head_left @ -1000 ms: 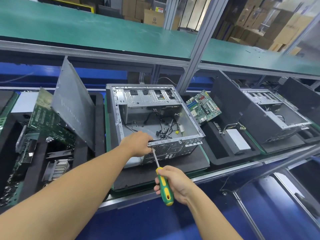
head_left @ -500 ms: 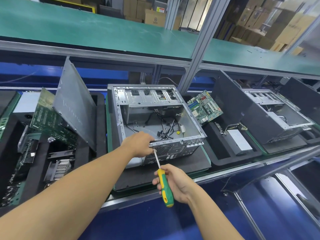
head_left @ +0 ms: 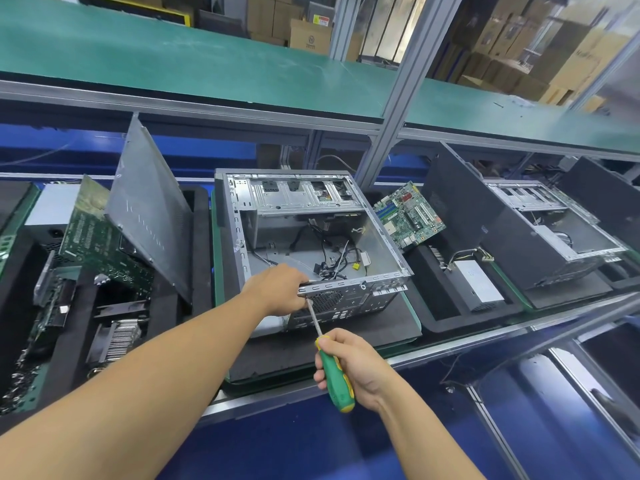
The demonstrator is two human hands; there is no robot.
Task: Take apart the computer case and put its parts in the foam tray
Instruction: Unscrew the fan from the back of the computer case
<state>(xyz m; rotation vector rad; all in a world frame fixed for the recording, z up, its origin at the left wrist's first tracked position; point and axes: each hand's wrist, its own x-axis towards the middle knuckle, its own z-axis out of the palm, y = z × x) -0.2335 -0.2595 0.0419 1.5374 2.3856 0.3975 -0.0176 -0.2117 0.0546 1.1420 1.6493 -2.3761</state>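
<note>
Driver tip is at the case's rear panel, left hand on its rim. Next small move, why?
Probably turn the screwdriver in place to back a screw out: its tip meets the rear panel of the computer case just below the left hand, which grips the panel's top edge, and the right hand grips the handle. The screw is too small to see.

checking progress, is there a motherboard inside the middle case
No, the case floor shows bare metal and loose cables; a motherboard leans outside it.

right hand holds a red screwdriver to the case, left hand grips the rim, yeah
No: the head view shows the screwdriver is green and yellow, not red. The right hand holds it to the case; the left hand grips the rim.
</note>
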